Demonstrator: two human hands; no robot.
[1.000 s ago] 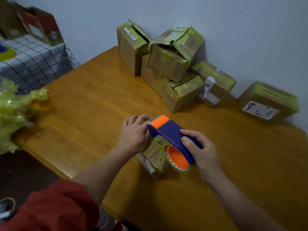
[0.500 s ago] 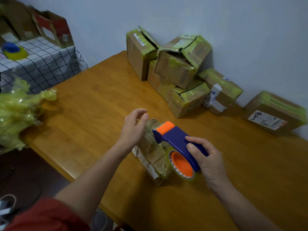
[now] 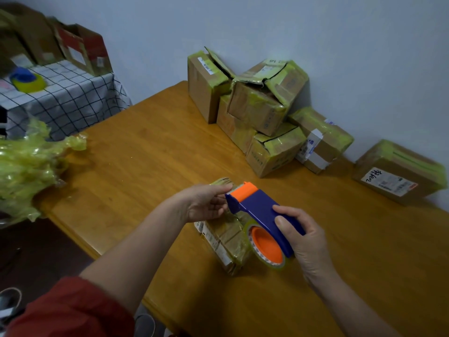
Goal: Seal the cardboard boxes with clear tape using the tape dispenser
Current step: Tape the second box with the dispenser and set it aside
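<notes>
Fingers (image 3: pixel 220 189) of the left hand (image 3: pixel 206 205) stretch out nearly straight, their tips meeting the orange head of the dispenser (image 3: pixel 255 210). They seem to be feeling for the tape end there. No tape shows between them, so I read the hand as loose, touching but not gripping. The right hand (image 3: pixel 306 242) wraps its fingers (image 3: pixel 284 211) and thumb round the blue body. It carries the tool tilted, head up and away, which leaves the cutter free for the other hand.

The table (image 3: pixel 150 161) gives a broad flat bed for pressing tape down. The wad (image 3: pixel 26 164) of yellowish spent tape sits at its left edge, out of the way. Against the wall the pile (image 3: pixel 260 110) of boxes is stacked well apart from the work; several flaps there gape or are torn, so I judge they want sealing yet. One flat box (image 3: pixel 398 171) lies alone to the right.

The box (image 3: pixel 226 242) in hand is small and lies on the table just under the dispenser, between the two wrists and near the front edge. It is already banded with glossy tape. The roll (image 3: pixel 273 263) hangs beside its right edge, close enough for a short pull across the top.
</notes>
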